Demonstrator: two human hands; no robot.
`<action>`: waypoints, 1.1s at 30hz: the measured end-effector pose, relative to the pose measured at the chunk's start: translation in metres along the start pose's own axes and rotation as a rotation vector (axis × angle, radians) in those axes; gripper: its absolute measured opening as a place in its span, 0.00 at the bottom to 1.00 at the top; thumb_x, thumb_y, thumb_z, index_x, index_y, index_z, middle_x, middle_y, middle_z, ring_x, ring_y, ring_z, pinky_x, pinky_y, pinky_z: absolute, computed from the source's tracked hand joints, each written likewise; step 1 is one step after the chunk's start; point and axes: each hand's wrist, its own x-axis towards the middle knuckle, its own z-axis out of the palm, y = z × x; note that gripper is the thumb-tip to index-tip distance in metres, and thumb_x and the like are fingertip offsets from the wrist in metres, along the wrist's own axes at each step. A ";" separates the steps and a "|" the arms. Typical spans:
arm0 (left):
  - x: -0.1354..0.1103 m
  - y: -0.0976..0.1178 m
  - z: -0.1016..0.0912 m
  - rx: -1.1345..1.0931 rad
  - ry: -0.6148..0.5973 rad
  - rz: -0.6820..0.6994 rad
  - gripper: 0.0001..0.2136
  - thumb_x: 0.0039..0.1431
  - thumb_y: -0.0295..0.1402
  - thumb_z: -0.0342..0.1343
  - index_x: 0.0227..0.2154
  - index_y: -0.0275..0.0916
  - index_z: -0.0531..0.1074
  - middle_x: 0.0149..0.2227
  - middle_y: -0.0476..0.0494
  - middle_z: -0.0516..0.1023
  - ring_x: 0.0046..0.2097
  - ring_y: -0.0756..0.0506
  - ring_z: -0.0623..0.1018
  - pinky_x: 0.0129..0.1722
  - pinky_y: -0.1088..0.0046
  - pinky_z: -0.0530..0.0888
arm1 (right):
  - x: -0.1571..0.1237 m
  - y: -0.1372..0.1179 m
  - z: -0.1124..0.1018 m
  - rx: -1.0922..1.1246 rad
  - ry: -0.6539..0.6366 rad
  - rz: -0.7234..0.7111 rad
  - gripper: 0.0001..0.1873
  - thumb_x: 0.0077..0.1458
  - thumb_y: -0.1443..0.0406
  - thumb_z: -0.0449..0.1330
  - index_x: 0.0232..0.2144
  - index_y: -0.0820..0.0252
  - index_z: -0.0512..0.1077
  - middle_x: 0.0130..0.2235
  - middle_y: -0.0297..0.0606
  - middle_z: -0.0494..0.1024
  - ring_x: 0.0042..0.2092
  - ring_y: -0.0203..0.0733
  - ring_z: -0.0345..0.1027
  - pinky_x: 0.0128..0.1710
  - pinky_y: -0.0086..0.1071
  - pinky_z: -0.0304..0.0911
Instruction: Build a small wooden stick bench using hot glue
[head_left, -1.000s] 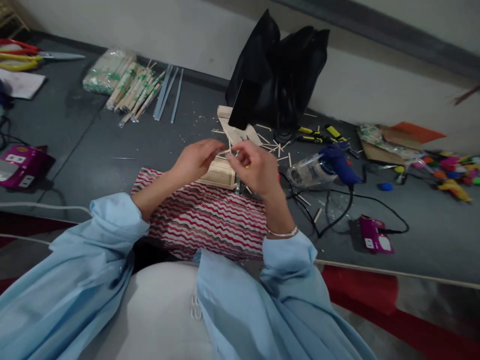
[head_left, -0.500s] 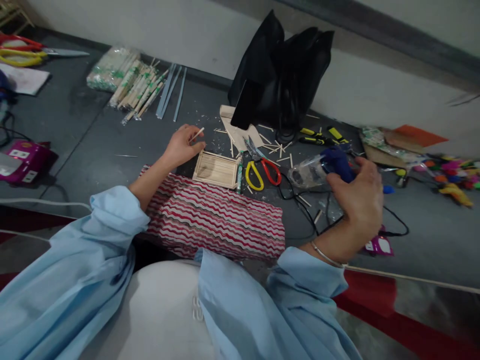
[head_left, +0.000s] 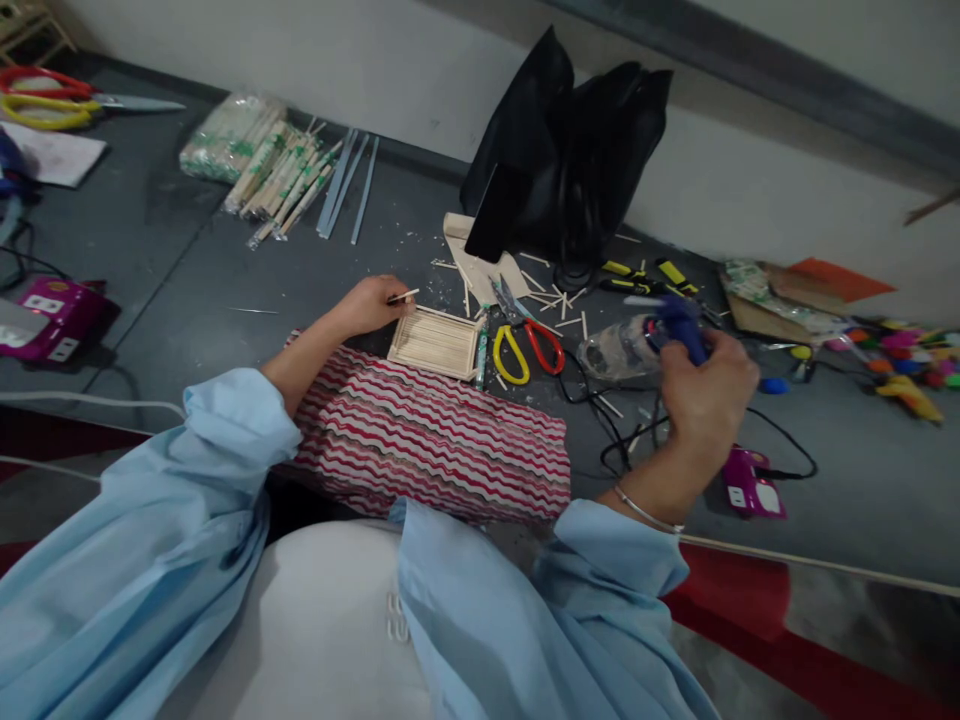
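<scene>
My left hand [head_left: 371, 303] pinches a short wooden stick [head_left: 405, 296] just left of a small flat panel of glued wooden sticks [head_left: 436, 342] that lies on the grey table. My right hand [head_left: 705, 385] is wrapped round the handle of a blue glue gun [head_left: 679, 322], lifted a little above the table to the right, with its black cord [head_left: 637, 430] trailing below. Scissors with one yellow and one red handle [head_left: 521, 340] lie between the panel and the glue gun. A red and white wavy striped cloth [head_left: 435, 430] lies in front of me.
A black bag [head_left: 570, 160] with a dark phone [head_left: 495, 215] leaning on it stands at the back. Packets of chopsticks [head_left: 262, 165] lie back left, a magenta power strip [head_left: 45, 315] at left, another [head_left: 754, 485] at right. Coloured craft bits [head_left: 892, 350] and stick offcuts [head_left: 555, 295] litter the right.
My right hand left the stick panel, went right and took hold of the blue glue gun. My left hand kept the stick and lowered beside the panel.
</scene>
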 end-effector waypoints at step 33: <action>0.006 0.023 -0.018 -0.371 0.019 -0.539 0.03 0.46 0.28 0.60 0.27 0.37 0.74 0.21 0.51 0.64 0.24 0.52 0.63 0.24 0.74 0.59 | -0.075 -0.130 0.068 1.523 -0.622 0.300 0.18 0.44 0.56 0.70 0.36 0.53 0.70 0.36 0.32 0.79 0.33 0.34 0.71 0.19 0.24 0.61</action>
